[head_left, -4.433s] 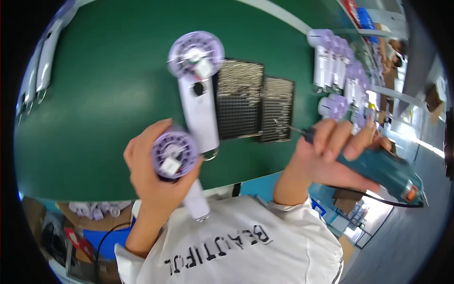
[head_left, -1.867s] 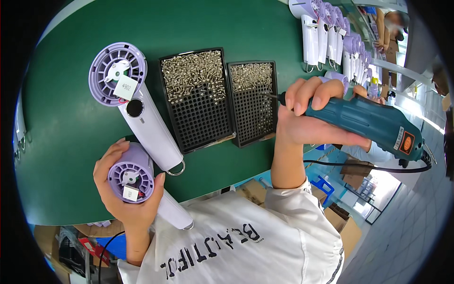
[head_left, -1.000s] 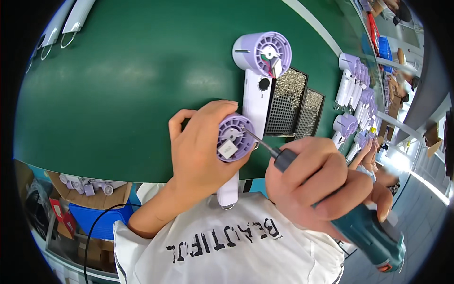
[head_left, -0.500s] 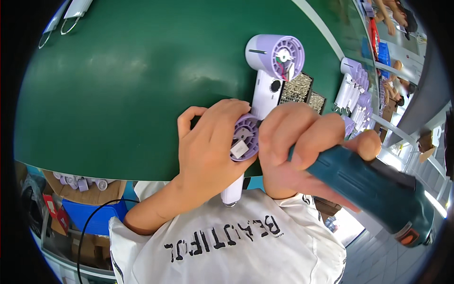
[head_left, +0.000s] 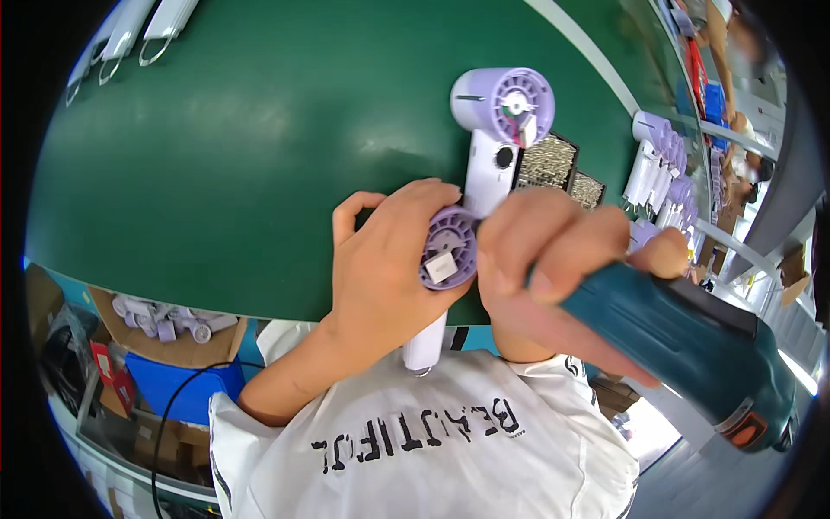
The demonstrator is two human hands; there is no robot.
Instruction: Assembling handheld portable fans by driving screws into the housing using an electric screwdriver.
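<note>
In the head view, the left hand [head_left: 380,259] is wrapped around the round purple plastic head of a white-handled handheld fan [head_left: 468,251], fingers over the top and thumb beneath, while its handle points down past the bench edge toward the white printed shirt [head_left: 432,480]. The right hand [head_left: 553,251] is curled tightly around the front of a dark teal cylindrical powered screwdriver [head_left: 683,337], just beside the fan's ribbed face; its bit is hidden behind the fist, so I cannot tell whether the tip touches. Good work here would seem to call for the bit square to the face, a slanted entry being likelier to slip or chew a screw slot. The left grip should be firm enough to resist twist, with its thumb clear of the bit. The small white block [head_left: 440,267] lies across the face, so the tip is best steered around it. A second purple-and-white fan [head_left: 494,125] lies on the green bench [head_left: 216,190], near the black trays [head_left: 574,166] of silvery screws, away from the driver's path.
</note>
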